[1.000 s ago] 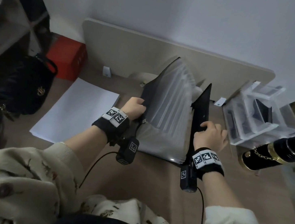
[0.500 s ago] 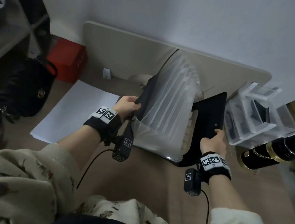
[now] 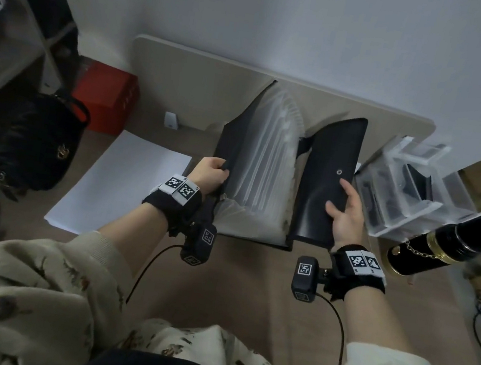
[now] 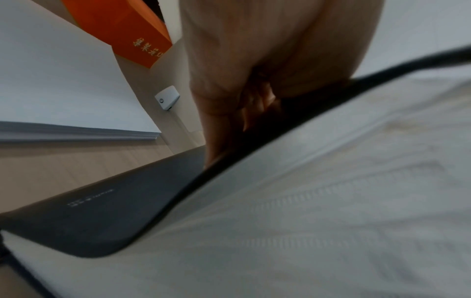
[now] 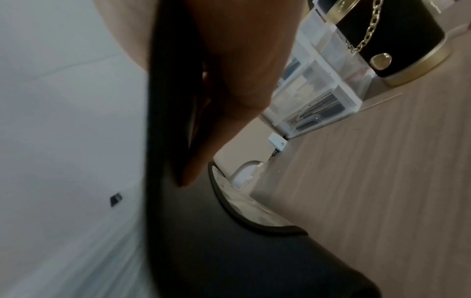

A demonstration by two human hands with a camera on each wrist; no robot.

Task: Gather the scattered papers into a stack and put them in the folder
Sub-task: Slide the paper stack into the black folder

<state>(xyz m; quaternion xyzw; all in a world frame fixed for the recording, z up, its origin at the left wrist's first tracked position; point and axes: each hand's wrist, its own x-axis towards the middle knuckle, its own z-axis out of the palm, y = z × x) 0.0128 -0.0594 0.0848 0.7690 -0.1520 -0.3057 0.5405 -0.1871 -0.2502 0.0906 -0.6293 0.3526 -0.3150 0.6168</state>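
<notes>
Nearest the wearer, both forearms reach out over the wooden desk (image 3: 248, 291), each with a black wrist strap carrying a small camera. The left hand (image 3: 208, 174) has its fingers curled round the near left edge of the folder (image 3: 264, 182), gripping the black front cover; the left wrist view shows the fingers folded over that dark rim, with the translucent pockets filling the right of the picture. The right hand (image 3: 345, 215) holds the folder's black flap (image 3: 327, 179), thumb laid on its upper face and the other fingers underneath, the flap swung out to the right with a round snap showing on it. Between the hands the accordion pockets stand fanned open, the folder's base resting on the desk. To the left, just beside the left wrist, the stack of white papers (image 3: 118, 183) lies flat on the desk, apart from the folder. Right of the flap sit a clear plastic organiser (image 3: 402, 186) and a black and gold cylinder (image 3: 440, 247). Farther left are a black handbag (image 3: 35, 141) and a red box (image 3: 105, 101).
</notes>
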